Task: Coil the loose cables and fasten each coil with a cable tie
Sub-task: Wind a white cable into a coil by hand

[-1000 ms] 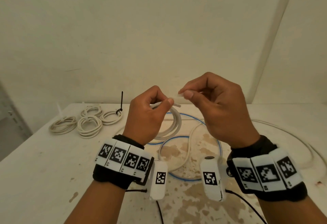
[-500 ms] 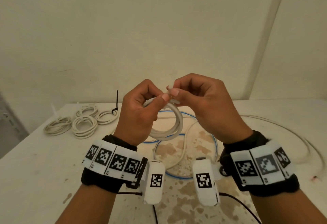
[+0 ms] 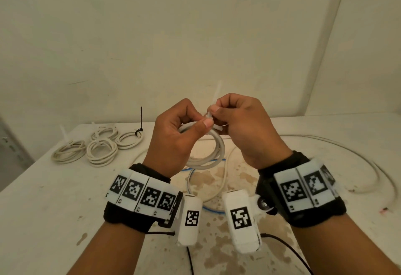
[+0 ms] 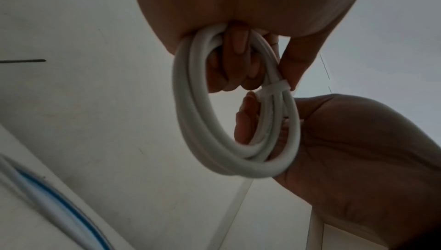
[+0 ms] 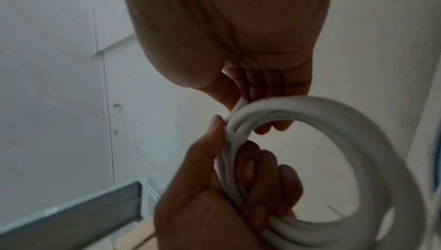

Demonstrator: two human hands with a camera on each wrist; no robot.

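Pale walls and a stained white table [image 3: 65,198] sit under my view, and above the table both my hands are raised with the work between them. My left hand [image 3: 173,142] is curled round a white cable coil [image 3: 213,155], fingers through the loop and thumb pressing the strands together. My right hand [image 3: 243,127] pinches the tail of a white cable tie [image 4: 276,87] that already bands the strands at one spot beside my left thumb.

I judge the tie is being cinched, and that is where it can slip. If my left grip loosens while I pull, the strands could spread and the band may close on only some of them, or slide along the coil. A sideways tug could drag the whole coil out of my fingers. Too hard a pull might bite into the cable jacket.

Four tied coils [image 3: 97,144] lie at the far left of the table, one with a black tie [image 3: 141,120]. Loose white cable [image 3: 358,157] and a blue cable [image 3: 211,209] still sprawl below, so more remains.
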